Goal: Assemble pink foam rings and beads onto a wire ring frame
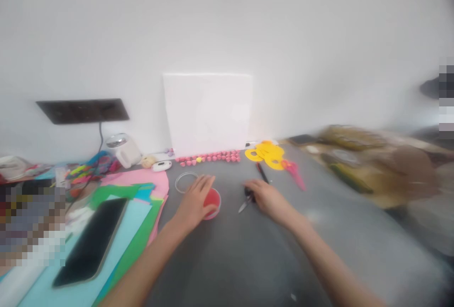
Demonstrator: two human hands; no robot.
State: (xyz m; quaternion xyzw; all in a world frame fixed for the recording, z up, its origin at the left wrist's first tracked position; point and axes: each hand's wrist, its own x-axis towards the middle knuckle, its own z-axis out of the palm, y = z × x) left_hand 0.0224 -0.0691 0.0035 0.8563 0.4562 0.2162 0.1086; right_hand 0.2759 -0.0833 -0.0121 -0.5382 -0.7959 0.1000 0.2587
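My left hand (194, 205) is around the left side of a small round tub (213, 198) with red inside, thumb in front and fingers behind. A clear ring-shaped lid or hoop (176, 184) lies just beyond that hand. On the grey table, my right hand (266, 196) has its fingers closed over the dark handles of a pair of scissors (244, 205), whose blades point toward me and to the left. Past this hand lie a black pen-like cutter (262, 173) and pink scissors (294, 174).
Small pink pieces (213, 157) line the foot of a white board (209, 113) leaning on the wall. Yellow cut-out rings (269, 152) lie at the back right. To the left, coloured sheets (136, 222) carry a phone (92, 241). A glue gun-white device (124, 148) stands behind.
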